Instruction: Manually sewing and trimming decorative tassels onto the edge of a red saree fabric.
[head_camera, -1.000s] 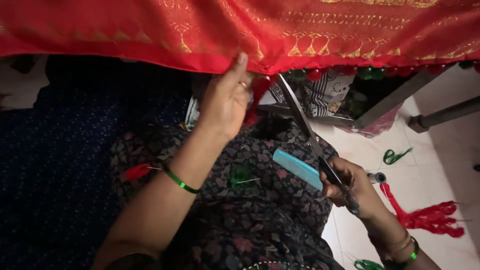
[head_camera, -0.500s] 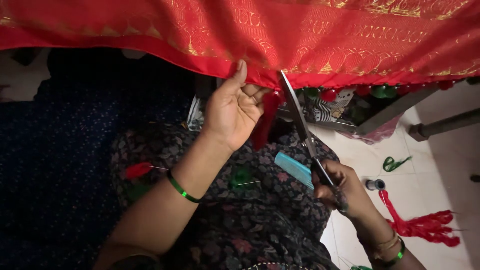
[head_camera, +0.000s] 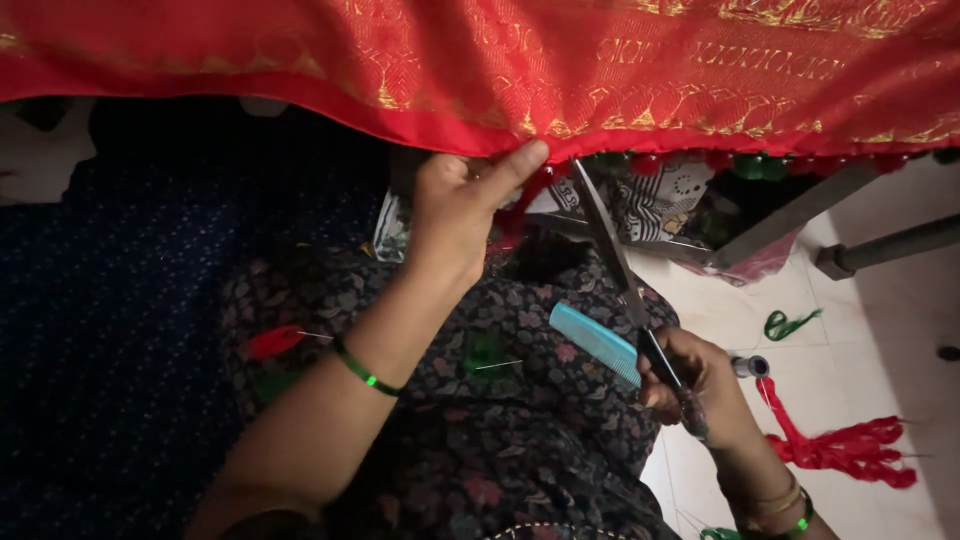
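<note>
— Two hands, one job each? Start with what lies closest.

— Closest, low and to the right of the red cloth's hem, the right hand (head_camera: 690, 385) is closed around the handles of the scissors (head_camera: 625, 275), with a blue comb (head_camera: 597, 343) tucked in the same grasp, kept ready, I'd guess.

— And the scissors' direction?

— Long axis runs diagonally, handles near the lap, tips pointing up and leftward to the hem of the red cloth (head_camera: 600, 70). Whether the blades are parted, I cannot tell.

— The other hand?

— Farther up, the left hand (head_camera: 460, 205) pinches the hem between thumb and fingers, just left of the tips, seemingly holding a red tassel (head_camera: 515, 205) taut for trimming.

— Beyond that?

— Red and green pom-poms (head_camera: 740, 162) hang along the hem, rightward.
</note>
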